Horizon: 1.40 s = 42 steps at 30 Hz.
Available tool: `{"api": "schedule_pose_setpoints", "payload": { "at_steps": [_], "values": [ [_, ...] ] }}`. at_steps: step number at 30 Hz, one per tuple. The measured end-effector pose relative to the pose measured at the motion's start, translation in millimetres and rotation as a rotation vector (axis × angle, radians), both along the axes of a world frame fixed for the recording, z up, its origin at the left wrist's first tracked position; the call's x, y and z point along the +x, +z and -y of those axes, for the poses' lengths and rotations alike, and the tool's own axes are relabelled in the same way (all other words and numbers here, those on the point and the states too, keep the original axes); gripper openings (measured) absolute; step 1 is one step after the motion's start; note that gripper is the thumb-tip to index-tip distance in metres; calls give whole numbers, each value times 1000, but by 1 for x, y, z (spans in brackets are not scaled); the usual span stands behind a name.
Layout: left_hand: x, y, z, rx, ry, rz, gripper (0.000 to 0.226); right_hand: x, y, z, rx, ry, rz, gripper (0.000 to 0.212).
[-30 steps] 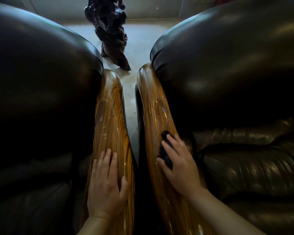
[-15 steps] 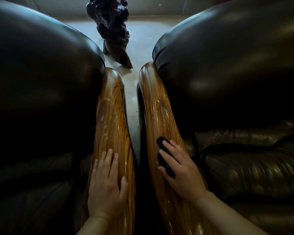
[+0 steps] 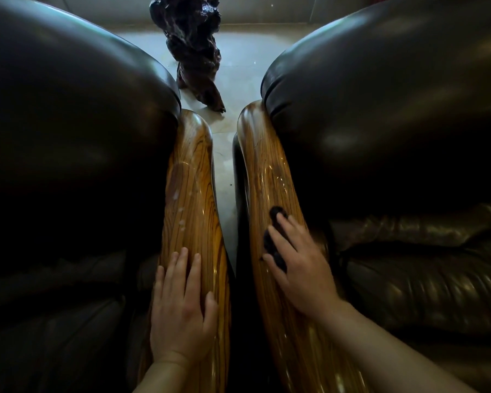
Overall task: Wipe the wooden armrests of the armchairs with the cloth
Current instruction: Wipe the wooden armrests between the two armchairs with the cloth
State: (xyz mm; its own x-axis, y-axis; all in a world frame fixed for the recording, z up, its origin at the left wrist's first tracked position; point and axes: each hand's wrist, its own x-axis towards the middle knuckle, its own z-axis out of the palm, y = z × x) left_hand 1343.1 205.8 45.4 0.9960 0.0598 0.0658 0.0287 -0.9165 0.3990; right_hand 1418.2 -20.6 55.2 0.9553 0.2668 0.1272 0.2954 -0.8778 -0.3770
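Two glossy wooden armrests run side by side away from me. On the right armrest (image 3: 270, 171) my right hand (image 3: 298, 268) presses a small dark cloth (image 3: 274, 245) flat against the wood, with the cloth showing past the fingertips and under the thumb side. My left hand (image 3: 182, 307) lies flat, fingers together, on the left armrest (image 3: 190, 177) and holds nothing. Pale smudges and spots mark the left armrest above my fingers.
Dark leather armchairs bulge on both sides: the left chair (image 3: 68, 137) and the right chair (image 3: 394, 114). A narrow strip of pale tiled floor (image 3: 224, 177) shows between the armrests. A dark gnarled root carving (image 3: 193, 43) stands on the floor beyond them.
My right hand slid the cloth back toward me along the right armrest, then forward a little again. My left hand has stayed in place.
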Motion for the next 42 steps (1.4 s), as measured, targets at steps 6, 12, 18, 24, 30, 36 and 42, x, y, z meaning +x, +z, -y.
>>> {"api": "schedule_pose_setpoints", "payload": {
  "at_steps": [6,12,18,24,30,36,42],
  "values": [
    [0,-2,0,-3,-9,10,66,58,8,-2,151,-357,-107,57],
    [1,-2,-1,-6,-19,7,66,52,14,-19,94,-125,-21,56],
    [2,-6,-2,9,-24,-5,68,70,9,5,68,-145,-29,57],
    [2,-1,-2,21,-24,7,68,149,18,-31,0,-205,-39,67],
    [0,-1,-3,10,-32,-11,67,105,22,-25,28,55,-35,54],
    [3,-3,-3,-4,-37,-20,67,105,17,12,-32,95,-25,61],
    [3,-3,-2,6,-37,-10,66,181,24,-40,-70,-136,-40,60]
  ]
}}
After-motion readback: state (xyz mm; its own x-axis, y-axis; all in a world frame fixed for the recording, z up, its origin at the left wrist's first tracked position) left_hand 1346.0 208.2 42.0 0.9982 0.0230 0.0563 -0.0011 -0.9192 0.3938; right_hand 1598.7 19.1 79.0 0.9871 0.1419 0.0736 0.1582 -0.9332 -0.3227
